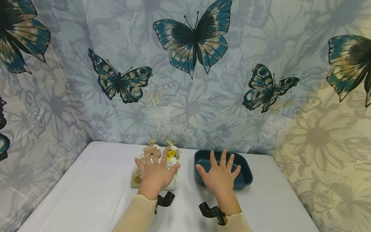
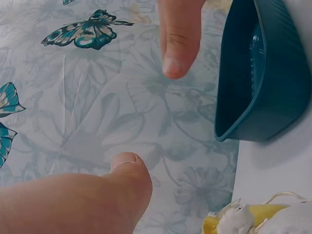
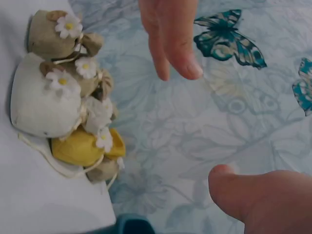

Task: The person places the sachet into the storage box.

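Observation:
My left hand (image 1: pixel 157 175) is held up with its fingers spread and nothing in it. In the head view it overlaps a cluster of small drawstring pouches and hides part of them. Among these are a white pouch (image 3: pixel 44 107) with a daisy, a yellow pouch (image 3: pixel 78 146) and a tan pouch (image 3: pixel 48 39). My right hand (image 1: pixel 221 177), likewise spread and holding nothing, overlaps the dark blue plastic basin (image 1: pixel 244 183) in the head view. The basin's inside is partly hidden behind that hand. Each wrist wears a black camera mount.
Both pouches and basin stand on a table with a white cloth (image 1: pixel 87 183), pouches to the left of the basin. Behind and at the sides hangs a fabric backdrop (image 1: pixel 185 112) with flowers and butterflies, meeting the table's far edge.

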### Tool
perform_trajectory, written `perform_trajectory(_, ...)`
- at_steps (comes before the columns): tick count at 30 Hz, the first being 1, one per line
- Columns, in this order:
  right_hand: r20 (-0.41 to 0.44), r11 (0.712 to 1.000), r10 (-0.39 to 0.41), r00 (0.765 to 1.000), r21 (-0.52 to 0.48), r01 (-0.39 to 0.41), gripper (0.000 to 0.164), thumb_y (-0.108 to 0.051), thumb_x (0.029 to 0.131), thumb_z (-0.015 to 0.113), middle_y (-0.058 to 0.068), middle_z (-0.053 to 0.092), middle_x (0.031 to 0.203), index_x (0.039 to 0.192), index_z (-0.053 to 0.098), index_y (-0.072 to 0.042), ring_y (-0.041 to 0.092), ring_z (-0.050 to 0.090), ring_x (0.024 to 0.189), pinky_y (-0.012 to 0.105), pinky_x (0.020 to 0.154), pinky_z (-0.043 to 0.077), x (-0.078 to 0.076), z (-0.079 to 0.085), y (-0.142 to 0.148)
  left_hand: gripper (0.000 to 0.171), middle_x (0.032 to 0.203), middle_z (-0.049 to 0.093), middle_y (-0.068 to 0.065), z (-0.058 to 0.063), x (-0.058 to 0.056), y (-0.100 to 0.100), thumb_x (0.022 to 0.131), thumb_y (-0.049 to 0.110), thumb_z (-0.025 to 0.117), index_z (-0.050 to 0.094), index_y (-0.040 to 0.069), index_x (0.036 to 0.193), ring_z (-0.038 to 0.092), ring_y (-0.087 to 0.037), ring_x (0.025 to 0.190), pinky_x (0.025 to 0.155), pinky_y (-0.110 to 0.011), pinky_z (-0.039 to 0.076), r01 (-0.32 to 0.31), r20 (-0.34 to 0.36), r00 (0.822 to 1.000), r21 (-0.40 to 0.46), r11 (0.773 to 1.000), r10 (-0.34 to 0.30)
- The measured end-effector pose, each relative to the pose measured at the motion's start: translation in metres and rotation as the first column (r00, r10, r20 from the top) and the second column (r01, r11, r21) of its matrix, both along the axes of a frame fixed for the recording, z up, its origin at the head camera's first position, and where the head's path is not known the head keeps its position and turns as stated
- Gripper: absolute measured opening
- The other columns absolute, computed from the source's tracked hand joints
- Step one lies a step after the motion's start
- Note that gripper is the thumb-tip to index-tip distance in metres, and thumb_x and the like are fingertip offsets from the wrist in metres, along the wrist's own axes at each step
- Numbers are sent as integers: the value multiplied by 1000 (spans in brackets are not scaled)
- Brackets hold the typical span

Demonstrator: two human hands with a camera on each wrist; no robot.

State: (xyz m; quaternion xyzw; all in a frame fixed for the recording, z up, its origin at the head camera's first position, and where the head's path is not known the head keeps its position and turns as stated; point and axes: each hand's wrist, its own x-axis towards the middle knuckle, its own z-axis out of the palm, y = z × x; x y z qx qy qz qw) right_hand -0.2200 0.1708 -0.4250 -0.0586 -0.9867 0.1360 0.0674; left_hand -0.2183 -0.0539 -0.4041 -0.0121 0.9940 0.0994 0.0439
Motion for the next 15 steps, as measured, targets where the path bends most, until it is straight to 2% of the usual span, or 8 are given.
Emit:
perform_trajectory(4,-42,998,51,998,31,-49,103,-86,85,34,25,-7,162,161,22,-18,47,-23,142,76,100,-11,-2,6,21,86,165,-4,-15,-1,1,-2,93,79,24,18,27,161,-19,-45,144,98,-74,-18,-4,5,1000,11,1000,4)
perform_trajectory(7,-71,997,78,994,3,-78,102,-83,86,38,26,-7,161,161,22,-15,49,-21,142,78,99,-10,-1,14,49,85,164,-4,-16,-3,0,-6,94,77,26,18,26,161,-19,-46,143,98,-74,-19,-5,4,1000,20,1000,5)
perform_trajectory(11,-64,989,96,993,-108,-103,99,-76,91,44,27,-12,160,161,15,-12,51,-21,140,79,96,-10,4,20,93,86,164,-4,-17,-5,-1,-13,94,77,25,19,24,161,-19,-46,143,97,-74,-19,-14,-5,1000,33,999,14)
perform_trajectory(15,-40,961,103,994,-253,-110,94,-64,96,49,24,-20,159,162,3,-15,54,-19,140,84,93,-3,11,14,133,85,164,-5,-18,-6,-1,-23,94,77,24,19,25,161,-21,-47,142,96,-74,-21,-24,1,1000,44,999,24)
